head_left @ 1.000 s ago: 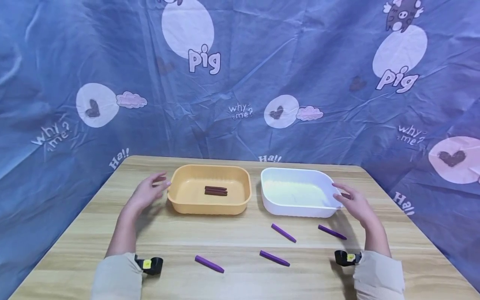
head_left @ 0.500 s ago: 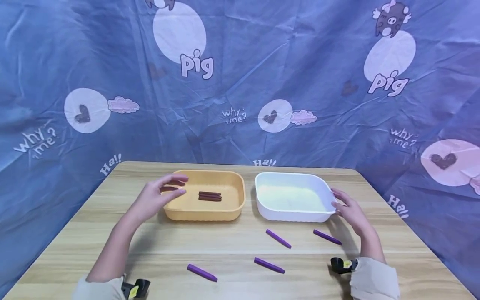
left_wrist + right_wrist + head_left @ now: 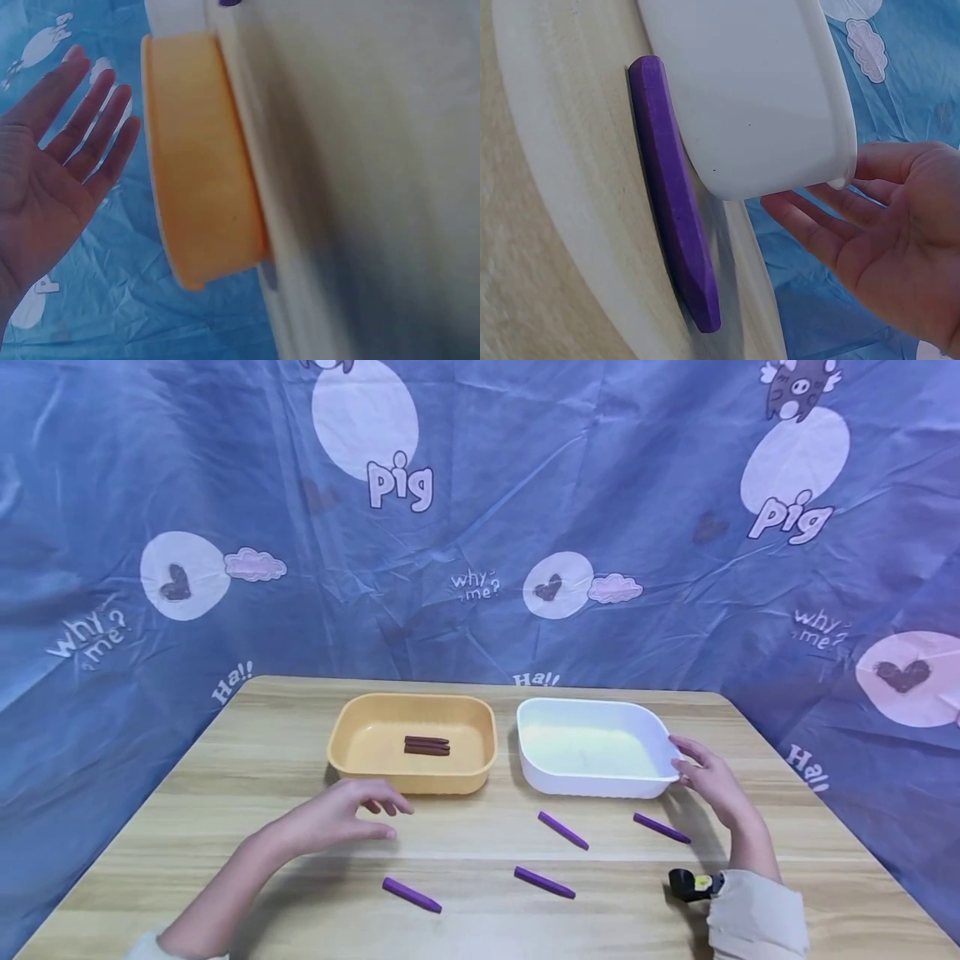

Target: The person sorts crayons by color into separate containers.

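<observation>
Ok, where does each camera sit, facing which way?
Head: on the head, facing forward and down at yellow tub and white tub; left hand, right hand and forearms show.
Left wrist: on that wrist, facing yellow tub's outside; left hand shows.
Right wrist: on that wrist, facing white tub's outside and a purple crayon; right hand shows.
Head and right wrist share the white tub.

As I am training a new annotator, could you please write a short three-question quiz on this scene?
1. Which hand touches the white, rounded-rectangular plastic tub: A, left only; B, right only; C, both?
2. Fill in the colour: the slim dark-brown crayon-like sticks lie inside the ____ tub.
3. In the head view, how many purple crayon-like sticks lie on the pale wood-grain table?

Key:
1. B, the right hand.
2. Yellow-orange.
3. Four.
</observation>
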`<state>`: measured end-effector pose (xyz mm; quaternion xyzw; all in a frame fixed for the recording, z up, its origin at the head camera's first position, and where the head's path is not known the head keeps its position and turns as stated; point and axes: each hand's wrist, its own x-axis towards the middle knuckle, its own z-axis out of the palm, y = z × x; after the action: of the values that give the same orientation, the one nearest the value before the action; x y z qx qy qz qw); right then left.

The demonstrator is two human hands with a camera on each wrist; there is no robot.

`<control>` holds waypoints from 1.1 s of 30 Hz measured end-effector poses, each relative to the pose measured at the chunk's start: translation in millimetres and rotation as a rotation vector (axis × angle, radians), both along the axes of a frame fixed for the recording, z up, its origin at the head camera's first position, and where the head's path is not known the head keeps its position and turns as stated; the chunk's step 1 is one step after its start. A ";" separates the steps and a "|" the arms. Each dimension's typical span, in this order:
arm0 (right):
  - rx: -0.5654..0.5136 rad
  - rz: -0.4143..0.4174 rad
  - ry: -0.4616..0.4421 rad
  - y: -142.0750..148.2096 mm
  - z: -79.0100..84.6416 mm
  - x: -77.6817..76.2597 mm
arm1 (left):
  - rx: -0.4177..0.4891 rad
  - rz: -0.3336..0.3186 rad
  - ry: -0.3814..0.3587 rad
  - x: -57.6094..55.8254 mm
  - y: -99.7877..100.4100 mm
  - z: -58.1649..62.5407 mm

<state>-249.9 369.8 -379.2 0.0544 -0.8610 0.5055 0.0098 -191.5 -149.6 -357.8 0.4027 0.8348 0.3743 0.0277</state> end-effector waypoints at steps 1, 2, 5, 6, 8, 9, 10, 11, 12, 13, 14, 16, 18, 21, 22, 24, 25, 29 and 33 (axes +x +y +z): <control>0.000 0.000 -0.002 0.2 0.2 0.0 | -0.001 -0.013 -0.006 0.6 1.2 -1.7; 0.001 0.000 -0.005 0.2 0.4 0.0 | 0.000 -0.025 -0.012 1.4 2.3 -3.3; 0.000 0.001 -0.015 0.6 0.5 0.0 | -0.020 -0.048 -0.061 3.5 5.5 -7.2; -0.001 0.002 -0.017 0.8 0.4 0.0 | -0.036 -0.053 -0.079 4.1 6.5 -8.3; -0.004 0.002 -0.020 1.0 0.0 -0.2 | -0.078 -0.061 -0.113 5.1 8.1 -9.8; -0.005 0.002 -0.020 1.2 -0.2 -0.5 | -0.102 -0.064 -0.126 5.5 8.8 -10.4; -0.005 0.001 -0.019 1.5 -0.5 -0.8 | -0.124 -0.070 -0.127 5.6 9.5 -11.0; -0.007 0.001 -0.017 1.7 -0.7 -1.3 | -0.148 -0.074 -0.128 5.8 10.4 -11.7; -0.010 0.002 -0.016 1.9 -1.0 -1.8 | -0.172 -0.075 -0.133 6.1 10.8 -12.4; -0.013 0.002 -0.014 2.1 -1.2 -2.2 | -0.199 -0.074 -0.136 6.3 11.2 -13.0; -0.015 0.003 -0.013 2.3 -1.4 -2.7 | -0.229 -0.074 -0.136 6.5 11.7 -13.7; -0.020 0.006 -0.011 2.6 -1.5 -3.2 | -0.287 -0.076 -0.136 6.7 13.0 -15.3; -0.021 0.009 -0.011 2.9 -1.7 -3.5 | -0.339 -0.077 -0.141 7.0 14.5 -17.2; -0.019 0.008 -0.010 3.3 -1.5 -3.2 | -0.375 -0.092 -0.140 6.5 17.1 -18.6; -0.017 0.008 -0.010 3.5 -1.6 -3.2 | -0.384 -0.096 -0.139 6.3 17.9 -19.2; -0.019 0.008 -0.009 3.6 -1.6 -2.9 | -0.402 -0.098 -0.131 6.4 19.4 -19.9; -0.017 0.009 -0.008 3.6 -1.6 -2.6 | -0.410 -0.100 -0.127 6.6 20.1 -20.3; -0.006 0.008 -0.006 4.1 -2.0 -2.0 | -0.420 -0.106 -0.141 7.0 22.6 -22.3; 0.007 0.006 -0.010 3.7 -1.8 -1.8 | -0.417 -0.120 -0.161 7.5 23.4 -23.5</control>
<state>-251.8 373.5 -381.0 0.0542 -0.8626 0.5030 0.0038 -184.0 -126.2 -381.4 0.4059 0.8638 0.2222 0.1993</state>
